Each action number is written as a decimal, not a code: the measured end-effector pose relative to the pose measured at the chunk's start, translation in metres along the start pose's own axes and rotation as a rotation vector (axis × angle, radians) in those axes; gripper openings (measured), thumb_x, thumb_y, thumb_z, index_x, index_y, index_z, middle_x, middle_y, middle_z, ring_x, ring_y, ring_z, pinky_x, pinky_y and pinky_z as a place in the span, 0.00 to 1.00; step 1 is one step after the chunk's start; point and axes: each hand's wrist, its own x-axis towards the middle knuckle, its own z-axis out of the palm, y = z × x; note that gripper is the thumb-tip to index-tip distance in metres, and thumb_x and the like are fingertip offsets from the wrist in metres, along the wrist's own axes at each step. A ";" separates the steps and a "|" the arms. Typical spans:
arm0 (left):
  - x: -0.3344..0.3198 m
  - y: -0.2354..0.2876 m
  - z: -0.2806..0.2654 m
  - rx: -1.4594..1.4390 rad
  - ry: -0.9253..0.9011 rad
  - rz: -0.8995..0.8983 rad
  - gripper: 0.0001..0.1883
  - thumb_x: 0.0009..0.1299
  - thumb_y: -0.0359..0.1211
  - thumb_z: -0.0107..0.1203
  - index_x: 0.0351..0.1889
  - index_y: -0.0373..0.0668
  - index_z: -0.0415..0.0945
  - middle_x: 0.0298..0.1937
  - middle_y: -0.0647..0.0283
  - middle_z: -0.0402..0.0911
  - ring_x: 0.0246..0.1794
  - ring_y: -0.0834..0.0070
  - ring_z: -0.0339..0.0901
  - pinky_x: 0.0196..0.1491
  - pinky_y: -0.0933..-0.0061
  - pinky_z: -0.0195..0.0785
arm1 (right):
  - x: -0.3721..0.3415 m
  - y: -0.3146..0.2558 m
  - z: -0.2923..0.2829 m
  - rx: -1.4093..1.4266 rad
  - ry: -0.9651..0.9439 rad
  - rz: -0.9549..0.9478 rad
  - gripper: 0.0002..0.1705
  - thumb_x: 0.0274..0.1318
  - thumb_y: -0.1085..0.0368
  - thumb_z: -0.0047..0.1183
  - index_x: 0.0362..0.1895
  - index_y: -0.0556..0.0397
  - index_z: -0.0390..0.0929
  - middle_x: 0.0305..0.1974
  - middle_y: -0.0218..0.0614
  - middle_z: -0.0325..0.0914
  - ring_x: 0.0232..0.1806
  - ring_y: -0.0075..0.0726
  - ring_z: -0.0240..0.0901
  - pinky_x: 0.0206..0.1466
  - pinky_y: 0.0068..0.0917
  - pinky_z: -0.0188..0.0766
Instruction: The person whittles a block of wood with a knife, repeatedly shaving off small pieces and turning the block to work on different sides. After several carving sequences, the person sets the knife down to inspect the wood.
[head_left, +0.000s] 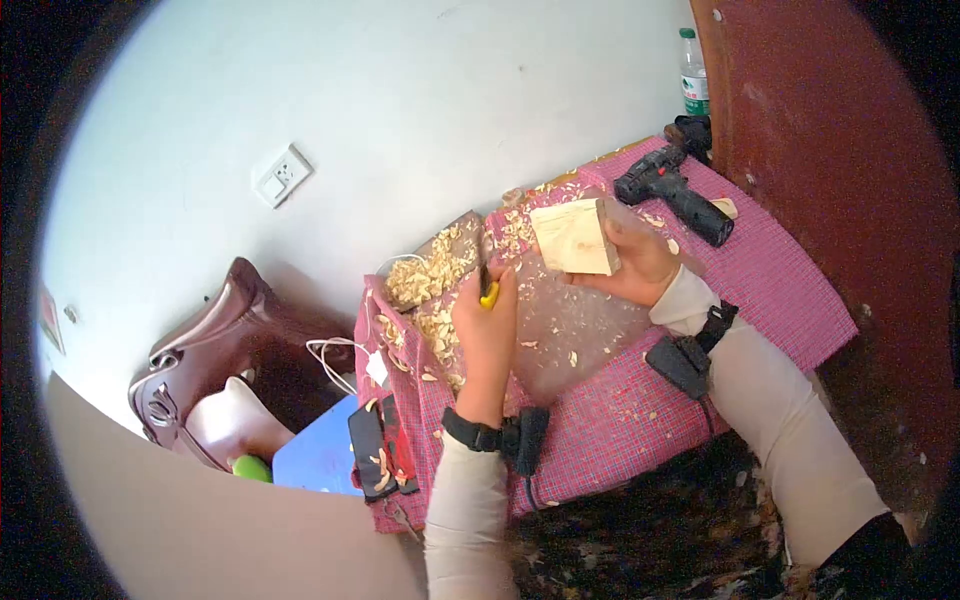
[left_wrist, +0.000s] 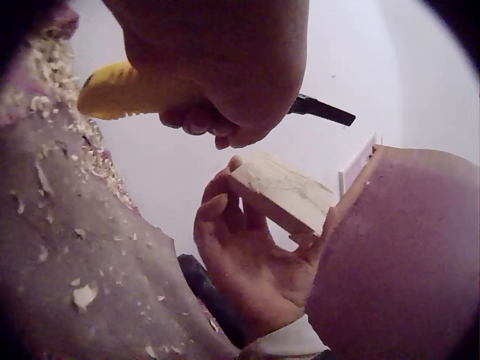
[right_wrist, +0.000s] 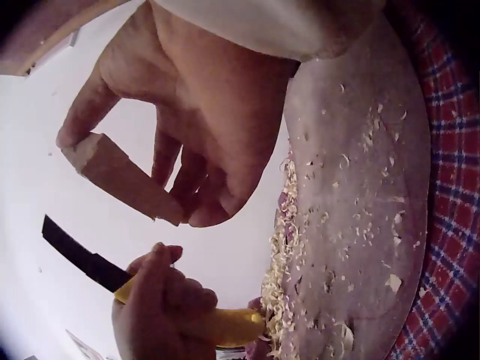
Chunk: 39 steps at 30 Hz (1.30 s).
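Note:
My left hand (head_left: 487, 325) grips a knife by its yellow handle (left_wrist: 124, 90). The dark blade (right_wrist: 79, 251) sticks out past the thumb side, bare and apart from the wood in the right wrist view. A pale, squarish block of wood (head_left: 575, 237) is held by its edges in my right hand (head_left: 640, 255), thumb on one side and fingers on the other. The left wrist view shows the rough, cut face of this block (left_wrist: 281, 187). Both hands are raised above a greyish sheet (head_left: 580, 330) scattered with shavings.
Curled shavings (head_left: 430, 280) are heaped at the left by the wall. A cordless drill (head_left: 680, 195) lies on the pink checked cloth (head_left: 775, 265), with a bottle (head_left: 693, 75) behind it. At the near left lie a phone (head_left: 370, 450) and a white cable (head_left: 330, 360).

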 end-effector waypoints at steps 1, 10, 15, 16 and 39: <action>0.000 -0.010 0.003 -0.044 0.068 0.004 0.08 0.61 0.32 0.56 0.28 0.37 0.73 0.15 0.72 0.69 0.12 0.87 0.62 0.15 0.85 0.51 | 0.000 0.002 -0.003 0.028 0.011 0.042 0.31 0.54 0.53 0.48 0.59 0.53 0.58 0.55 0.39 0.64 0.57 0.40 0.61 0.56 0.43 0.61; -0.008 -0.004 -0.006 -0.318 -0.048 -0.209 0.06 0.61 0.31 0.55 0.29 0.38 0.73 0.15 0.71 0.67 0.12 0.85 0.62 0.16 0.84 0.53 | 0.000 0.008 -0.002 -0.033 0.020 0.103 0.33 0.54 0.48 0.46 0.60 0.51 0.56 0.58 0.40 0.61 0.59 0.41 0.58 0.57 0.42 0.59; -0.009 -0.004 -0.003 -0.354 -0.077 -0.243 0.06 0.61 0.31 0.55 0.29 0.38 0.72 0.15 0.71 0.67 0.13 0.85 0.62 0.17 0.83 0.54 | -0.001 0.011 -0.004 -0.080 -0.043 0.101 0.32 0.50 0.53 0.53 0.57 0.53 0.59 0.55 0.37 0.64 0.55 0.35 0.62 0.55 0.37 0.61; -0.010 -0.004 -0.003 -0.342 -0.081 -0.221 0.07 0.61 0.32 0.55 0.29 0.38 0.73 0.15 0.71 0.68 0.13 0.85 0.63 0.17 0.83 0.54 | 0.000 0.009 -0.004 -0.138 -0.093 0.079 0.34 0.49 0.55 0.54 0.57 0.55 0.59 0.54 0.38 0.65 0.55 0.34 0.62 0.56 0.34 0.61; -0.016 0.002 -0.006 0.453 -0.018 0.393 0.08 0.52 0.27 0.56 0.31 0.42 0.74 0.26 0.54 0.76 0.28 0.57 0.75 0.31 0.62 0.67 | 0.003 0.010 0.010 -0.492 -0.062 0.149 0.43 0.39 0.69 0.57 0.62 0.59 0.53 0.53 0.34 0.63 0.55 0.27 0.59 0.53 0.21 0.60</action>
